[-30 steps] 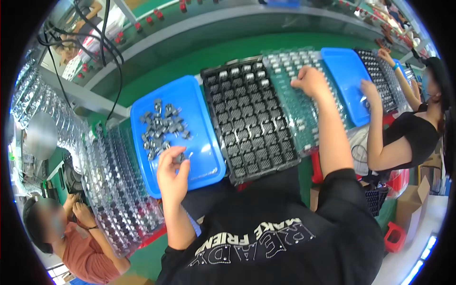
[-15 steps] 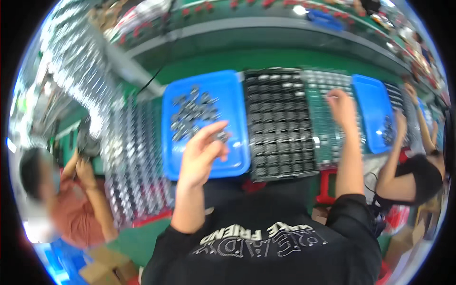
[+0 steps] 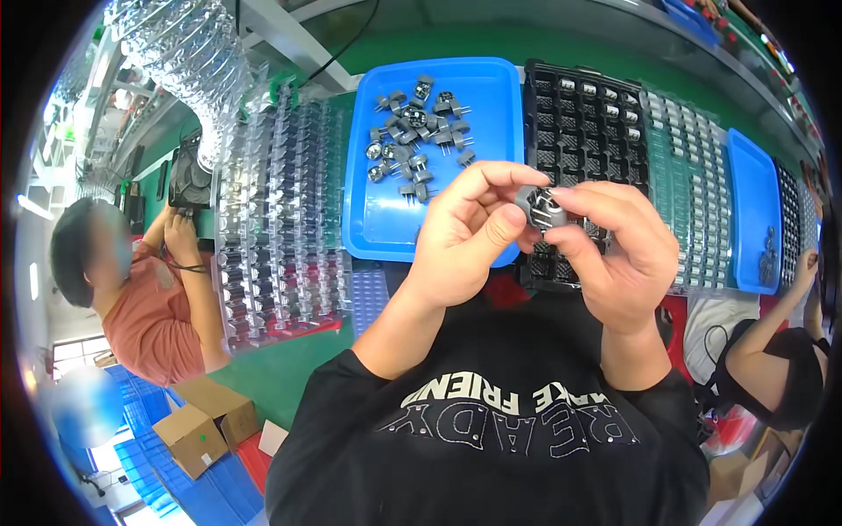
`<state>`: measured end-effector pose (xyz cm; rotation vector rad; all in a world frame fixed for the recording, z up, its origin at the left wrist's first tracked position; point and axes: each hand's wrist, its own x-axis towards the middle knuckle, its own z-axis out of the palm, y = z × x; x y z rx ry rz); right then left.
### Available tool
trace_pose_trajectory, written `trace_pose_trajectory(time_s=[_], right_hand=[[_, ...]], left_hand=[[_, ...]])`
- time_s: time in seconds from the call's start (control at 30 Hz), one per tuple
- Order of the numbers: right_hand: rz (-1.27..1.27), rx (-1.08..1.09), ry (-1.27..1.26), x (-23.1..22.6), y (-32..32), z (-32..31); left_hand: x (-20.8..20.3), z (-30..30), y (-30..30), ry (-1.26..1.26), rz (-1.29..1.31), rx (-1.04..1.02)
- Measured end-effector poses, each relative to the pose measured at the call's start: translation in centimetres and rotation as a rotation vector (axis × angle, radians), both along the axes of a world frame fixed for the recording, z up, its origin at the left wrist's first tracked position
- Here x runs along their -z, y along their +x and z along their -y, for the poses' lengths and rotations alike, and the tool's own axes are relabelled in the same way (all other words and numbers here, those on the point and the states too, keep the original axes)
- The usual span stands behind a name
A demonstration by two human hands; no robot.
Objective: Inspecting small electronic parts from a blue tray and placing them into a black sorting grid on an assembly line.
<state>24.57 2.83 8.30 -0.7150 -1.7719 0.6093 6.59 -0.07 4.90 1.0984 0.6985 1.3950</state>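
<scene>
In front of my chest, both hands meet at a grey round plug part with metal pins [image 3: 545, 210]. My left hand [image 3: 469, 232] grips its left side between thumb and fingers. My right hand [image 3: 623, 250] has thumb and forefinger closed on its right side; whether a smaller piece is also pinched there I cannot make out. Behind the left hand, a blue tray [image 3: 373, 237] carries several loose grey plug parts [image 3: 412, 118], their pins pointing various ways. Partly covered by my hands, a black compartment tray [image 3: 570, 145] holds small silver pieces in some far cells.
Right of the black tray lie a clear tray of small silver pieces [image 3: 675, 158] and another blue tray [image 3: 745, 175]. Clear blister trays [image 3: 281, 219] stand at left under a foil duct [image 3: 189, 61]. Co-workers sit on both sides. Cardboard boxes [image 3: 197, 438] rest lower left.
My right hand has left the clear tray and come in to the left. My left hand, with the plug part, has moved right, and both hands now meet on it. The view has shifted.
</scene>
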Motion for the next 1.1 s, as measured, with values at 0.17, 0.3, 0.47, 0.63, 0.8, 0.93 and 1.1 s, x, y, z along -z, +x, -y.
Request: trace_pose_trajectory(time_s=[0.17,0.3,0.47,0.63,0.8,0.93,1.1], right_hand=[[0.1,-0.031,0.06,0.0,0.0,-0.1],[0.067,-0.023,0.04,0.5,-0.5,0.2],[0.046,-0.028,0.071,1.3,-0.9,0.3],[0.051,-0.025,0.052,2.2,-1.1,0.4],[0.055,-0.034,0.056,3.5,-0.5,0.5],[0.086,-0.042,0.03,3.6,-0.4,0.7],[-0.007,0.016,-0.108,4.4,-0.5,1.1]], left_hand=[[-0.3,0.3,-0.2,0.014,-0.008,-0.021],[-0.4,0.6,-0.3,-0.003,0.009,-0.027],[0.6,0.7,-1.0,0.019,-0.014,-0.001],[0.8,0.9,-1.0,-0.011,0.007,-0.011],[2.4,0.9,-1.0,-0.005,0.011,-0.009],[2.6,1.5,-0.8,-0.061,0.012,0.003],[3.0,1.7,0.7,-0.087,-0.031,-0.164]])
